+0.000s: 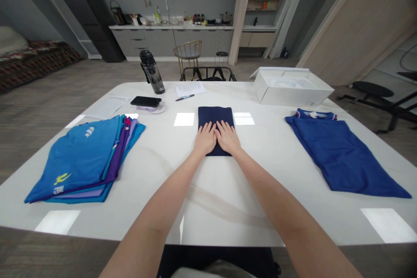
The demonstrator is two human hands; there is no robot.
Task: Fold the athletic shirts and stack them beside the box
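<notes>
A dark navy piece of cloth (215, 114), folded into a neat rectangle, lies in the middle of the white table. Both hands rest flat on it, side by side, with the thumbs close together. My left hand (206, 138) presses on its left half, fingers stretched out. On the right half lies my right hand (228, 137), its fingers also spread and holding nothing. The cloth's lower middle is partly hidden under the hands. To the left is a stack of folded blue and purple shirts (81, 152). At the right a blue shirt (339, 152) with a trimmed collar lies folded lengthwise.
On the white table (156, 208), a dark water bottle (152, 73), a black phone (146, 101), a pen (184, 97) and a printed sheet (192, 89) stand or lie toward the back. An open white box (289, 89) sits at the back right. Chairs stand beyond the far edge.
</notes>
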